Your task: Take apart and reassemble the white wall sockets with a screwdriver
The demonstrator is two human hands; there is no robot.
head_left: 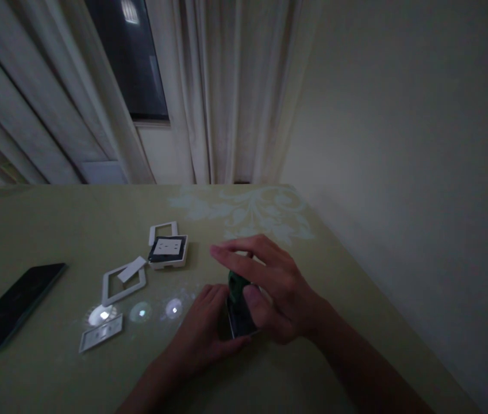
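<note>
The dark unit (240,323) lies on the table (312,374) between the two hands, with a green piece (235,286) (perhaps a tool handle; too dim to be sure) standing up over its far end. I judge the unit to be light and stiff, its smooth face likely a little slippery, so the side edges look the best place to take hold; the green piece seems better taken by its sides, with little sideways force.

The left hand (204,325) lies low, closed around the unit's left side — thumb along the near edge, fingers bent by the far left corner. The right hand (280,284) arches above from the right, wrist raised, index finger reaching out past the green piece and thumb close beside it; whether it pinches the piece I cannot tell.

Left of the hands are a white socket block (168,253), a white frame (125,295) with a loose strip (132,269) across it, and a small pale plate (101,333) — farther left, a dark flat slab (15,310)
</note>
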